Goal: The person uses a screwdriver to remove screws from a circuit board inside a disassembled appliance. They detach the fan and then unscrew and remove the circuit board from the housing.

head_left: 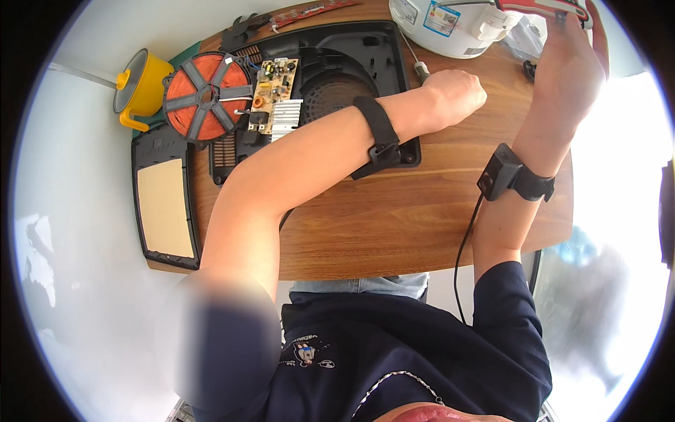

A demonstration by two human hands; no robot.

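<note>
My right hand (571,74) is raised at the far right, its fingers wrapped round a red and grey hand tool (543,7). A thin metal shaft seems to point left from the tool, which the upper edge partly cuts off. My left hand (455,97) is closed in a fist over the table; its inner side is hidden, so anything in it cannot be made out. Right beside that fist is a screwdriver (421,69) with a pale handle. Under my left forearm lies an opened black appliance housing (351,53), with a circuit board (275,83) bearing a silver heat sink.
A round copper coil (204,98) leans on the housing's left side. A yellow pot (146,83) and a black panel with a cream sheet (166,209) are at the left. At the back stand a white round appliance (450,32) and a clear plastic bag (524,41).
</note>
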